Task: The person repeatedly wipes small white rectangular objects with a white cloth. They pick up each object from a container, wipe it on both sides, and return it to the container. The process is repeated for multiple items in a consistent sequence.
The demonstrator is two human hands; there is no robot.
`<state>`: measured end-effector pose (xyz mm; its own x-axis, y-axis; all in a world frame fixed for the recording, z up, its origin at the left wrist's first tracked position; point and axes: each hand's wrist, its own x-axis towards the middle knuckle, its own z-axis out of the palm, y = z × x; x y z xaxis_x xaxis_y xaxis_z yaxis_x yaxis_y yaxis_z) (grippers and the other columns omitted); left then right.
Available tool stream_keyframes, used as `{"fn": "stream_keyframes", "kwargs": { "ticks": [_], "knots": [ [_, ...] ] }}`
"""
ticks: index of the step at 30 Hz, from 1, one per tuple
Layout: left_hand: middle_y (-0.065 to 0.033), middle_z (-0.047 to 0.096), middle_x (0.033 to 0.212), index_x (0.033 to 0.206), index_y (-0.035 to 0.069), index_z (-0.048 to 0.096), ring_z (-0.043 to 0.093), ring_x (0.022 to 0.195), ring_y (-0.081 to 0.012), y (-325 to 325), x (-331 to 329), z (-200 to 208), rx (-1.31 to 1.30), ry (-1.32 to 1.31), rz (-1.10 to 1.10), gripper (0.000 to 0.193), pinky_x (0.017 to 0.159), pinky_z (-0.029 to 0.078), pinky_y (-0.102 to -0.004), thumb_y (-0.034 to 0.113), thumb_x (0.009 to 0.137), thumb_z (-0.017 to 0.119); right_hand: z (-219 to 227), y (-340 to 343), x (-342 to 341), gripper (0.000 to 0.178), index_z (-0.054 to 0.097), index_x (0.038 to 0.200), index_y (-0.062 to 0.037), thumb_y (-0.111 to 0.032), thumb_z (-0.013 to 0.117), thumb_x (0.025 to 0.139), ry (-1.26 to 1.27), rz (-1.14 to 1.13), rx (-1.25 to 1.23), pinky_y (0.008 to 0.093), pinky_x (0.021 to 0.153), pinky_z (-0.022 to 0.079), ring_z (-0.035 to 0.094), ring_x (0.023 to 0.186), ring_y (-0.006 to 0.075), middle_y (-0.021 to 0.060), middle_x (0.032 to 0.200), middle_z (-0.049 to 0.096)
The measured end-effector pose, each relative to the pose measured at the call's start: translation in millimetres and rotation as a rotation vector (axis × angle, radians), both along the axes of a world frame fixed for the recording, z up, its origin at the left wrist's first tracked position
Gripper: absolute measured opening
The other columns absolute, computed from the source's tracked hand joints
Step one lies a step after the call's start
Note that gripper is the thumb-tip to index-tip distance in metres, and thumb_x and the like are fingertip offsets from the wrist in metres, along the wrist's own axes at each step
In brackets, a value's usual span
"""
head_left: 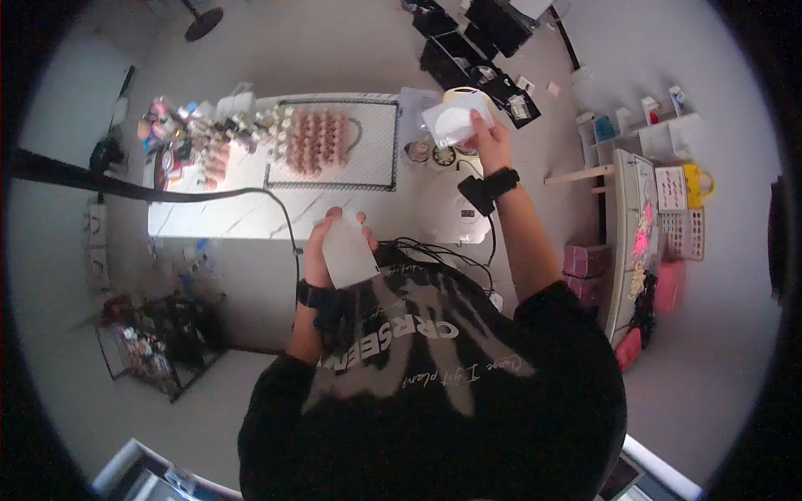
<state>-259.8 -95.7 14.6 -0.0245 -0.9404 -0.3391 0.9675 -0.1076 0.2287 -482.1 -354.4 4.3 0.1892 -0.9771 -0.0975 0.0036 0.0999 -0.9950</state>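
Observation:
My left hand is closed around a flat white piece, like a card or pad, held close to my shirt at the table's near edge. Farther right, my right hand pinches a translucent plastic packet with something white inside. The packet hangs above the table's right end, partly over a pale yellow round object. Just below it stand two small round jars, one pinkish and one with a dark patterned lid. A white domed device, perhaps a nail lamp, sits under my right wrist.
On the white marbled table lies a tray with a dark beaded rim, holding rows of pinkish nail-like tips. Several small bottles crowd the left end. Black cables run along the near edge. Shelves stand right.

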Motion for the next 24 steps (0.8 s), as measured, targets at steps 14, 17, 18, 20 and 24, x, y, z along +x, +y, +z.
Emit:
{"fn": "stream_keyframes", "kwargs": {
  "ticks": [14,17,18,20,24],
  "knots": [
    [-0.016,0.054,0.111,0.123,0.009,0.042,0.058,0.096,-0.0288,77.5,75.1,1.5,-0.162,-0.124,0.165,0.044,0.083,0.051,-0.0447,0.039,0.092,0.048,94.4,174.6,115.6,0.026,0.067,0.093,0.0012,-0.024,0.062,0.092,0.178,0.573,-0.094,0.022,0.06,0.043,0.053,0.063,0.0042,-0.0031,0.071,0.062],
    [-0.0161,0.055,0.12,0.126,0.006,0.043,0.058,0.106,-0.0268,90.6,83.3,6.1,-0.108,-0.267,0.188,0.046,0.089,0.049,-0.0372,0.041,0.096,0.042,87.2,189.6,145.4,0.025,0.068,0.094,0.0009,-0.022,0.068,0.085,0.225,0.774,-0.286,0.0268,0.074,0.046,0.059,0.082,0.0143,0.0058,0.086,0.064],
    [-0.0162,0.056,0.12,0.127,0.006,0.043,0.058,0.107,-0.0266,92.9,82.0,9.2,-0.086,-0.286,0.203,0.048,0.09,0.049,-0.038,0.043,0.096,0.041,86.2,198.4,158.0,0.025,0.068,0.095,0.0007,-0.022,0.069,0.084,0.214,0.85,-0.408,0.0278,0.078,0.046,0.059,0.087,0.0167,0.0077,0.091,0.064],
    [-0.0162,0.057,0.12,0.128,0.006,0.043,0.057,0.111,-0.0263,98.7,80.1,12.8,-0.043,-0.322,0.231,0.054,0.092,0.048,-0.0396,0.049,0.096,0.04,84.2,215.5,176.5,0.026,0.068,0.092,-0.0004,-0.023,0.071,0.08,0.276,0.902,-0.566,0.0339,0.092,0.04,0.053,0.108,0.0254,0.0104,0.112,0.058],
    [-0.015,0.055,0.123,0.134,0.006,0.039,0.058,0.11,-0.0271,114.2,80.0,13.8,-0.195,-0.244,0.204,0.064,0.093,0.049,-0.0398,0.056,0.095,0.036,84.2,240.3,202.4,0.028,0.067,0.089,-0.0031,-0.026,0.075,0.075,0.396,0.88,-0.921,0.0412,0.098,0.036,0.047,0.115,0.0313,0.0101,0.123,0.053]
  ]
}}
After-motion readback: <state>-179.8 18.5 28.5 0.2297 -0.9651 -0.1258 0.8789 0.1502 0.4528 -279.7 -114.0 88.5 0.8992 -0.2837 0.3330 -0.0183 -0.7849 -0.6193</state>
